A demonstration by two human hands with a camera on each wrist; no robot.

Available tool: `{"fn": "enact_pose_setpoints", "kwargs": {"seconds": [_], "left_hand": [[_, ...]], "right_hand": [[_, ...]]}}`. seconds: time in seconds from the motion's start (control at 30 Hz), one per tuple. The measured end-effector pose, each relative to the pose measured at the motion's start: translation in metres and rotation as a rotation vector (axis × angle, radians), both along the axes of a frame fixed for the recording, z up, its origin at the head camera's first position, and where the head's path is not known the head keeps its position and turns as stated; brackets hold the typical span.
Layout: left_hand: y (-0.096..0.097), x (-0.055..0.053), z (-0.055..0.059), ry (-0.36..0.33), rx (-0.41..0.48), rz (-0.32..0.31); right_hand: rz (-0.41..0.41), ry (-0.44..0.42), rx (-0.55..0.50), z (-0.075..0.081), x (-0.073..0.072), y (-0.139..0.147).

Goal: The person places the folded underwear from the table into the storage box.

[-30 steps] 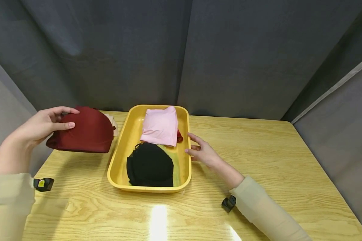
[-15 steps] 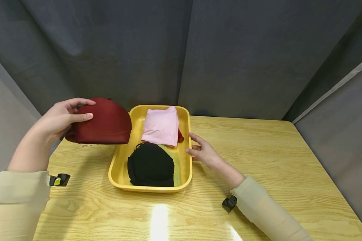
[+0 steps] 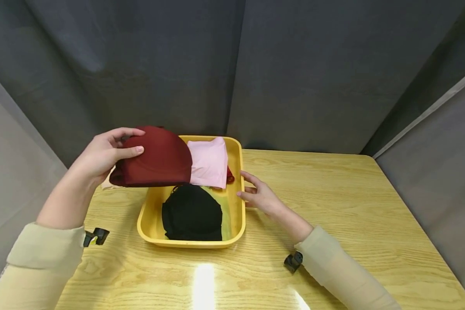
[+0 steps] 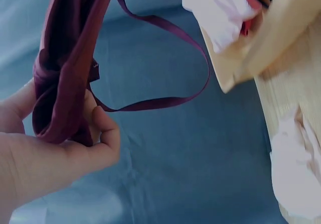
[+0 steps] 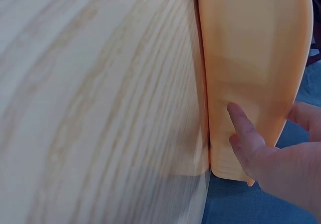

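My left hand (image 3: 102,153) grips a folded dark red bra (image 3: 159,159) by its left end, thumb in front. The bra hangs in the air over the left side of a yellow plastic bin (image 3: 191,244). A loose strap (image 4: 165,103) loops from it in the left wrist view. My right hand (image 3: 261,196) holds the bin's right wall, its fingers against the outside (image 5: 246,128) and the thumb over the rim. Inside the bin lie a black folded bra (image 3: 193,215) at the front and a pink folded garment (image 3: 209,161) at the back.
A red item (image 3: 230,175) shows beside the pink garment, and yellow-green cloth (image 3: 225,215) partly under the black bra. A pale beige cloth (image 3: 107,182) lies on the wooden table (image 3: 333,206) left of the bin, mostly hidden. Grey curtains (image 3: 170,64) stand behind the table.
The left hand has carried the dark red bra rightward, from beside the bin to above its left part, rising slightly. The right hand and the bin have stayed in place.
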State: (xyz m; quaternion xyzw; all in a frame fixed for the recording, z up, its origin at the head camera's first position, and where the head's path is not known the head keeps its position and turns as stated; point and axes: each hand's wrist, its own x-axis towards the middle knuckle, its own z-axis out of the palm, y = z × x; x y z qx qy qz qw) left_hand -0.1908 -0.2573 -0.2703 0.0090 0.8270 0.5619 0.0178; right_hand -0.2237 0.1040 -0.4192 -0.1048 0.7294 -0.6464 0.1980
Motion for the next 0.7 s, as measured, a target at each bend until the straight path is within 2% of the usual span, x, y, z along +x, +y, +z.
{"fn": "enact_pose_setpoints", "kwargs": {"seconds": [0.27, 0.7], "left_hand": [[0.029, 0.009, -0.008, -0.035, 0.088, -0.052], [0.059, 0.024, -0.036, -0.081, 0.155, -0.043]], "right_hand": [[0.009, 0.002, -0.02, -0.003, 0.0, 0.0], [0.011, 0.0, -0.039, -0.003, 0.0, 0.002]]}}
